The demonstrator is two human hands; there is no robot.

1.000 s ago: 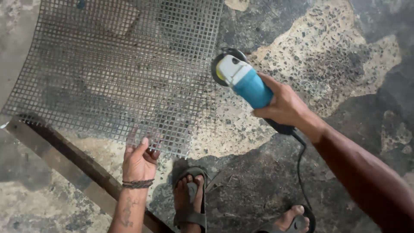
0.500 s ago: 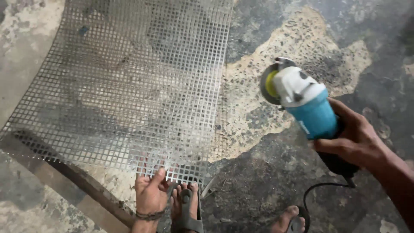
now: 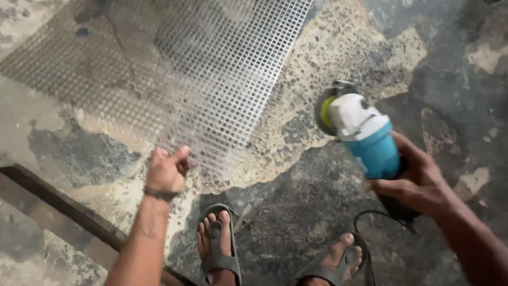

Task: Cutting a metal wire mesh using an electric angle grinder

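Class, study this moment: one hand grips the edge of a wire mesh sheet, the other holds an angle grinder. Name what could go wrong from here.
1. The left hand is bare on the cut edge of the wire mesh; sharp wire ends could likely cut it.
2. The feet in open sandals stand close below the angle grinder held in the right hand; a slip or sparks could reach bare toes.
3. The power cord loops beside the feet and might trip or snag.

The floor (image 3: 296,222) was rough concrete, dark grey and stained, with pale sandy patches where the surface had worn away; the largest pale patch (image 3: 338,69) spread above and to the left of where the tool was gripped. A dark rusted metal bar (image 3: 63,204) lay slanting across the floor, below and left of where the mesh was gripped. The light was dim and even, casting only soft shadows.
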